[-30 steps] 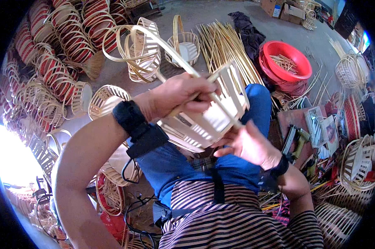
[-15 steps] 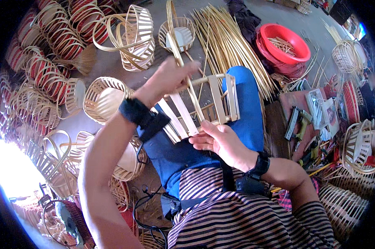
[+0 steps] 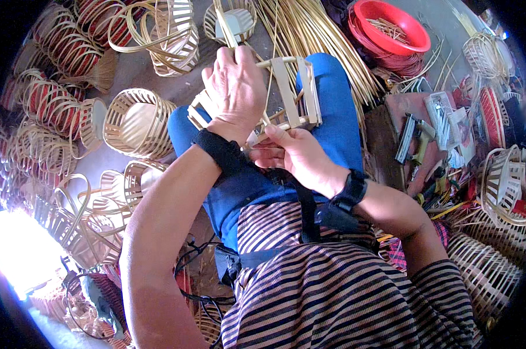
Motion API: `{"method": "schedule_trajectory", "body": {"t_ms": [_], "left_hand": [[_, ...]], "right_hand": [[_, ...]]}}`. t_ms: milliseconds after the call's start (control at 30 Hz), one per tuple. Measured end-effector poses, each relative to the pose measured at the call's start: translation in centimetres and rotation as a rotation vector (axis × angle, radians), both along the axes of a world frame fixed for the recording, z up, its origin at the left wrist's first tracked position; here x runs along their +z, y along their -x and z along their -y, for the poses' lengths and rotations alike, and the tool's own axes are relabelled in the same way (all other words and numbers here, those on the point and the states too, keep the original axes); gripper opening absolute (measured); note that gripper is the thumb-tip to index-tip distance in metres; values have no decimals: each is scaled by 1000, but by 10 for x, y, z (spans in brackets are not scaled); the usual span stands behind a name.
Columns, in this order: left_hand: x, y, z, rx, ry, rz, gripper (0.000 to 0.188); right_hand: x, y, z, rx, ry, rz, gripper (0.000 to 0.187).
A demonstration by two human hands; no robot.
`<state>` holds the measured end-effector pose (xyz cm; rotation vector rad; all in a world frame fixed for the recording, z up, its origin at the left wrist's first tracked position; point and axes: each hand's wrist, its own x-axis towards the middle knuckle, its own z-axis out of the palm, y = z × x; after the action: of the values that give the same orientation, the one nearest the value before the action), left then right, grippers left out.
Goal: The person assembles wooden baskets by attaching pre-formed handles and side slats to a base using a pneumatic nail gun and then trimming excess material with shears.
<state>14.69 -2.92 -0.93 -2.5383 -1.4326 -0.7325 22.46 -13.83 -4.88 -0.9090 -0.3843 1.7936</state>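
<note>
A small slatted bamboo basket (image 3: 286, 93) lies on its side across my lap, its flat wooden slats held between thin rims. My left hand (image 3: 235, 87) is over its far left part, fingers closed around a long pale bamboo strip (image 3: 225, 23) that sticks out beyond the knuckles. A thin length of strip runs down from there to the near rim. At that rim my right hand (image 3: 298, 152) pinches, thumb on top where the strip meets the rim and fingers curled beneath. My left hand hides part of the basket's slats.
Finished baskets (image 3: 138, 122) stand on the floor to the left, with stacked red-and-tan ones behind. Long bamboo strips (image 3: 309, 46) lie ahead. A red basin (image 3: 394, 26) holds short sticks. On the right, a nail gun (image 3: 414, 139) rests on a low bench (image 3: 400, 110).
My left hand has come nearer along the strip and now covers more of the basket. My right hand keeps its pinch at the near rim. The whole view has shifted slightly.
</note>
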Motion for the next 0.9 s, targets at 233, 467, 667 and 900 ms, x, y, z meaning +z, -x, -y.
{"method": "schedule_trajectory", "body": {"t_ms": [233,467,667,900], "left_hand": [[0,8,3,-41,-19,131,14],[1,7,5,-109,-26,127,13],[3,9,4,-174,-91,106,13],[-2,-3,3,-82,-82,98,14]], "right_hand": [[-10,-118,42,138,94,290,31],[-87,-250,147,-135,488,989,28],[-135,-317,209,-190,763,1310,26],[-153,-351,261,-300,911,1455,24]]}}
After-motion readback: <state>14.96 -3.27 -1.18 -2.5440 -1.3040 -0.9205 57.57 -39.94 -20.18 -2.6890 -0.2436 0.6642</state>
